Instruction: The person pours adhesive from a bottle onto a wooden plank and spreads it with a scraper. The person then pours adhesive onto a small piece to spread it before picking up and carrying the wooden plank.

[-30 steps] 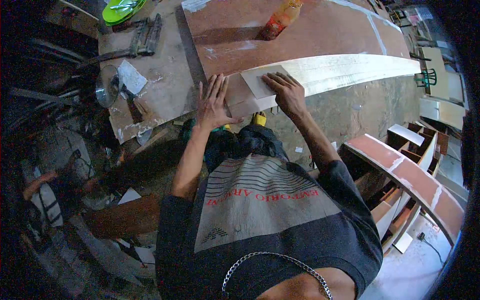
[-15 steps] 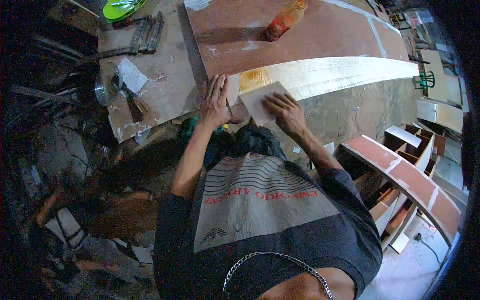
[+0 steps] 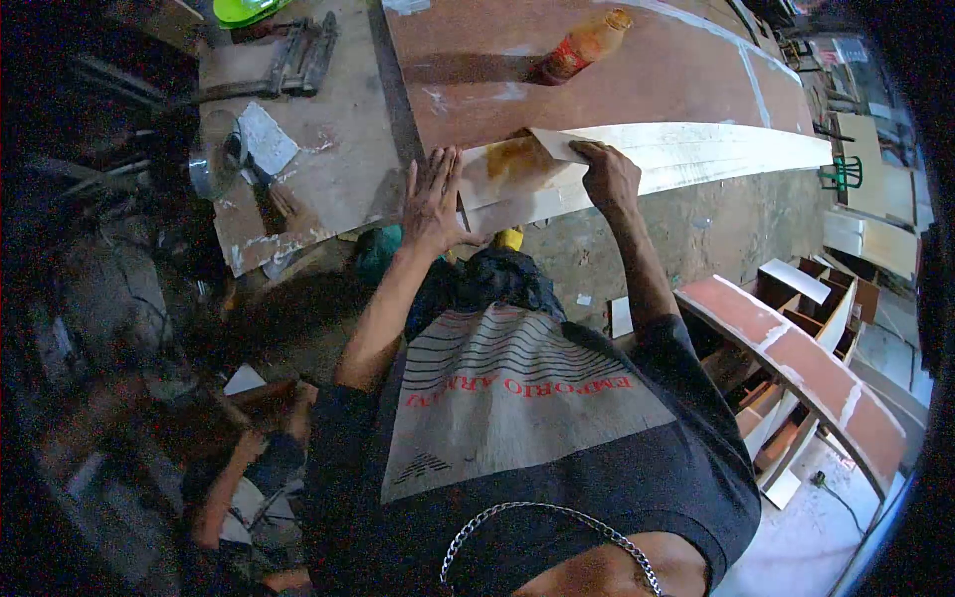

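A long, pale curved strip (image 3: 696, 154) runs along the near edge of the reddish-brown panel. On its left end is a wet-looking amber smear (image 3: 505, 164). My right hand (image 3: 611, 179) grips a thin, stiff-looking pale sheet (image 3: 553, 146) by its right edge. The sheet stands tilted over the right side of the smear and shades it; whether its lower edge touches the strip I cannot tell. My left hand (image 3: 435, 204) lies with its fingers stretched at the strip's left end, holding nothing.
A plastic bottle (image 3: 587, 48) with amber residue lies or stands on the reddish-brown panel (image 3: 468, 60). Left are a worktable (image 3: 348, 149), a white scrap (image 3: 267, 137) and a bright green object (image 3: 244, 10). A curved cabinet (image 3: 741, 308) stands right. Another person's arm (image 3: 224, 488) shows lower left.
My right hand has moved right and slightly up, from lying on the flat sheet to gripping its edge. The sheet is now tilted. My left hand stays at the strip's end.
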`<state>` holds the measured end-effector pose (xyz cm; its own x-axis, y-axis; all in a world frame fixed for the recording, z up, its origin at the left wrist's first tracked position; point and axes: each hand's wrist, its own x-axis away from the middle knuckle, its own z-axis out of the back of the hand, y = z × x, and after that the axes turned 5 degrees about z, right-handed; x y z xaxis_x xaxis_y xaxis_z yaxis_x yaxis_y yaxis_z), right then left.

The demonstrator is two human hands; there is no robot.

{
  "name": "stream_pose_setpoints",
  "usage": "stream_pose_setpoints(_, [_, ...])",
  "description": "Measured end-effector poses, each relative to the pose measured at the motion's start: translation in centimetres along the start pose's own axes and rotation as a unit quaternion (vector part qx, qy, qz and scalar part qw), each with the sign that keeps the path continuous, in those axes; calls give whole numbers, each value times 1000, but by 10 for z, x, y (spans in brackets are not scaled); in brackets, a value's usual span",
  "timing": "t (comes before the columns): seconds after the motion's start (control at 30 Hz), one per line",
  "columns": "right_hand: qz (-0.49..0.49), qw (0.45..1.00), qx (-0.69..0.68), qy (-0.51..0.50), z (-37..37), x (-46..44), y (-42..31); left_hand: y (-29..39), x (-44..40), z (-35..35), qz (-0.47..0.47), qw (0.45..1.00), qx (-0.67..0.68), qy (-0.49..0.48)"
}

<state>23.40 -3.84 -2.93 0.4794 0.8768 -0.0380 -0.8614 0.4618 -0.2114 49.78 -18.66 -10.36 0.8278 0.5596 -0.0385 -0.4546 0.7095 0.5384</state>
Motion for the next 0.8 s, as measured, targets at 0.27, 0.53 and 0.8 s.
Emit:
stream_pose_setpoints(0.27, [77,992,1,-104,7,-17,-27,0,5,3,-12,997,-71,-19])
stream_pose_setpoints(0.53, [90,991,4,-102,5,-20,-24,-17,22,-22,-142,989,-29,17])
stream_pose_setpoints(0.8, [82,988,-1,-134,13,-17,-26,-11,23,-14,-125,988,-85,44])
